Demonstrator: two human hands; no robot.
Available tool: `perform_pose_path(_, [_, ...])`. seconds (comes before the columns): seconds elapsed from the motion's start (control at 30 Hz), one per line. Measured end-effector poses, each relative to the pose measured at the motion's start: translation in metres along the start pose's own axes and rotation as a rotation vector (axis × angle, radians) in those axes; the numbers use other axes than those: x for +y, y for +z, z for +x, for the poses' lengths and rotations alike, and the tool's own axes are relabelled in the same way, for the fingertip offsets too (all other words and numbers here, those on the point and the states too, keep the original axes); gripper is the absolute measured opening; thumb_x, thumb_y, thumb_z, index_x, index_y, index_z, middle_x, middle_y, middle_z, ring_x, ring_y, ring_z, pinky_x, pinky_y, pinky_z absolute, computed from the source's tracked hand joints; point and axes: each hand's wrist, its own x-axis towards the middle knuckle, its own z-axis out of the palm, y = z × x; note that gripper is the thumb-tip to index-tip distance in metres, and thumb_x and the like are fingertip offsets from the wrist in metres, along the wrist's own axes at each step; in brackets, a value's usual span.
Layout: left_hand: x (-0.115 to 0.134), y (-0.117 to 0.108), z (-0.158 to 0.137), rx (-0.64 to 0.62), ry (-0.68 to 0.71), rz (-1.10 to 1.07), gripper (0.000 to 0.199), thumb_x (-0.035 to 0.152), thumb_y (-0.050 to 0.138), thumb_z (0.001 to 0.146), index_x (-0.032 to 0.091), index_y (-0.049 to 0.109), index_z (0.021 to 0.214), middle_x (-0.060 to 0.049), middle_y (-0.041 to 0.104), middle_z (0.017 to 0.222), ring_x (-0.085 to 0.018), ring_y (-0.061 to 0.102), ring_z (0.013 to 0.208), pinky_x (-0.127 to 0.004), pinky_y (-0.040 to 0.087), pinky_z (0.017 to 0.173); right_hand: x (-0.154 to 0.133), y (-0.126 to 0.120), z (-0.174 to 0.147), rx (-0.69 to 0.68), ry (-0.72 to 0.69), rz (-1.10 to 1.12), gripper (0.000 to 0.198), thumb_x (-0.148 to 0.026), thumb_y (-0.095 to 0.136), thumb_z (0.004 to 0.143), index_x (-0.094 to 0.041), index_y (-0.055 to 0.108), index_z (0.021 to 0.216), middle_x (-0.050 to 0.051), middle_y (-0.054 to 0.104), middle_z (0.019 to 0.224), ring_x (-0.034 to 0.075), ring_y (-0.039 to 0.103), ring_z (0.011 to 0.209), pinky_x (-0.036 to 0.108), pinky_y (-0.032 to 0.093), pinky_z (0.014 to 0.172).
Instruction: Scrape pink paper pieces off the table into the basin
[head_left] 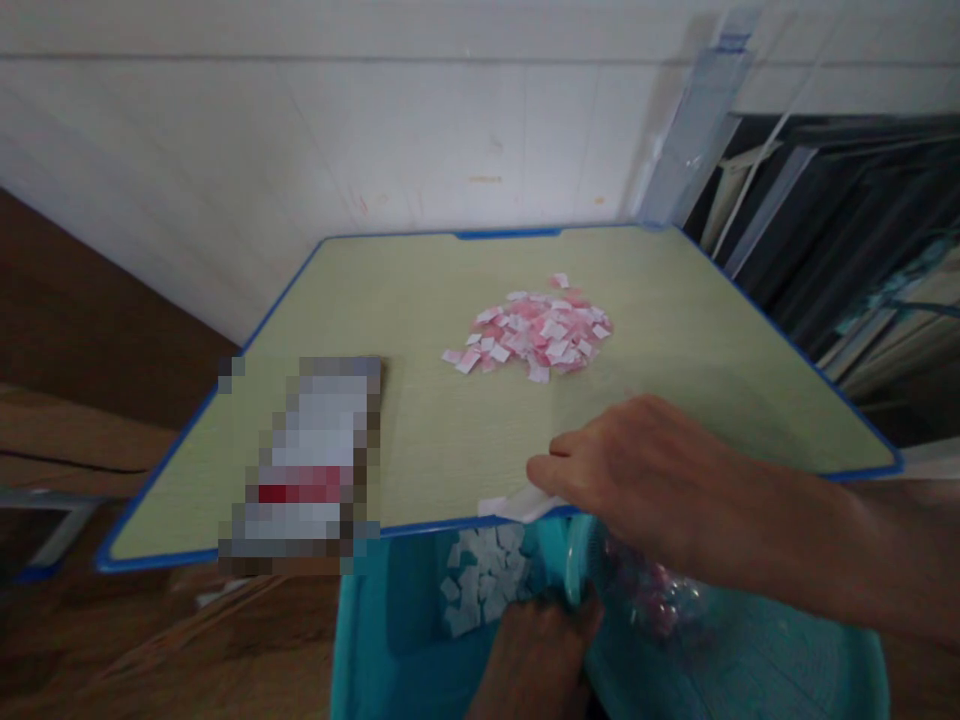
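Note:
At the near edge of the yellow-green tabletop (pixel 435 440), my right hand (pixel 622 470) has its thumb and fingers closed on a white piece of paper (pixel 529 503). The paper lies against the blue edge. Below the table, my left hand (pixel 536 640) reaches into a teal bin (pixel 360 620), beside a teal rounded rim (pixel 576 555). Its fingers look curled, but their tips and anything in them are hidden. Several small white paper squares (pixel 480 580) lie in the bin, just beyond that hand. Farther back on the tabletop is a loose pile of small pink and white paper pieces (pixel 544 330).
A blurred-out flat object (pixel 315 440) lies at the table's left side. Clear plastic with pink bits (pixel 660 600) sits beside a teal round surface (pixel 750 650) under my right forearm. Dark upright sheets (pixel 862 210) stand at right; a white wall (pixel 450 140) closes the back.

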Motion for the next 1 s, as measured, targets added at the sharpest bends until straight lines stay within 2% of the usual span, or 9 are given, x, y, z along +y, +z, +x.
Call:
perform_pose_path(0.2, [-0.002, 0.001, -0.008, 0.053, 0.042, -0.030, 0.057, 0.008, 0.048, 0.068, 0.021, 0.053, 0.123, -0.010, 0.068, 0.094, -0.028, 0.063, 0.084, -0.040, 0.050, 0.072, 0.018, -0.008, 0.012, -0.043, 0.228, -0.013, 0.009, -0.014, 0.053, 0.077, -0.022, 0.056, 0.072, -0.002, 0.057, 0.059, 0.013, 0.049, 0.056, 0.029, 0.022, 0.052])
perform_pose_path(0.3, [-0.005, -0.004, -0.013, 0.066, 0.060, -0.036, 0.049, 0.009, 0.048, 0.068, 0.022, 0.057, 0.114, -0.008, 0.068, 0.089, -0.026, 0.063, 0.079, -0.037, 0.050, 0.070, 0.026, -0.006, 0.017, -0.062, 0.295, -0.051, 0.013, -0.017, 0.055, 0.074, -0.020, 0.061, 0.085, 0.004, 0.066, 0.073, 0.019, 0.059, 0.067, 0.030, 0.030, 0.055])
perform_pose_path(0.43, [-0.006, -0.010, -0.019, 0.077, 0.066, -0.038, 0.045, 0.007, 0.047, 0.066, 0.022, 0.060, 0.106, -0.007, 0.068, 0.085, -0.025, 0.063, 0.077, -0.034, 0.049, 0.069, 0.033, 0.002, 0.025, -0.092, 0.299, -0.064, 0.037, -0.020, 0.058, 0.073, -0.013, 0.058, 0.109, 0.015, 0.069, 0.098, 0.026, 0.064, 0.085, 0.032, 0.039, 0.066])
perform_pose_path(0.53, [-0.006, -0.009, -0.021, 0.091, 0.069, -0.036, 0.045, 0.008, 0.048, 0.066, 0.023, 0.059, 0.107, -0.007, 0.068, 0.085, -0.025, 0.063, 0.078, -0.034, 0.048, 0.068, 0.033, 0.003, 0.030, -0.116, 0.292, -0.048, 0.038, -0.020, 0.058, 0.073, -0.012, 0.059, 0.110, 0.017, 0.067, 0.103, 0.026, 0.063, 0.088, 0.033, 0.042, 0.070])
perform_pose_path(0.67, [-0.005, -0.009, -0.021, 0.084, 0.051, -0.031, 0.038, 0.012, 0.051, 0.071, 0.023, 0.059, 0.107, -0.006, 0.067, 0.087, -0.025, 0.063, 0.079, -0.035, 0.048, 0.070, 0.023, -0.001, 0.036, -0.143, 0.260, -0.023, 0.029, -0.016, 0.055, 0.074, -0.014, 0.061, 0.102, 0.013, 0.069, 0.094, 0.026, 0.064, 0.087, 0.033, 0.042, 0.069])
perform_pose_path(0.77, [-0.004, -0.009, -0.021, 0.101, 0.044, -0.044, 0.034, 0.015, 0.054, 0.073, 0.023, 0.060, 0.105, -0.006, 0.068, 0.086, -0.026, 0.063, 0.077, -0.035, 0.047, 0.069, 0.013, -0.003, 0.039, -0.149, 0.251, -0.012, 0.031, -0.014, 0.056, 0.072, -0.016, 0.062, 0.102, 0.010, 0.069, 0.089, 0.024, 0.064, 0.081, 0.031, 0.041, 0.064])
perform_pose_path(1.0, [-0.006, -0.011, -0.017, 0.058, 0.055, -0.037, 0.039, 0.013, 0.056, 0.069, 0.022, 0.060, 0.107, -0.007, 0.068, 0.086, -0.028, 0.063, 0.076, -0.037, 0.047, 0.068, 0.002, -0.003, 0.040, -0.157, 0.236, 0.029, 0.026, -0.011, 0.057, 0.071, -0.019, 0.063, 0.096, 0.007, 0.068, 0.086, 0.020, 0.061, 0.076, 0.028, 0.035, 0.059])
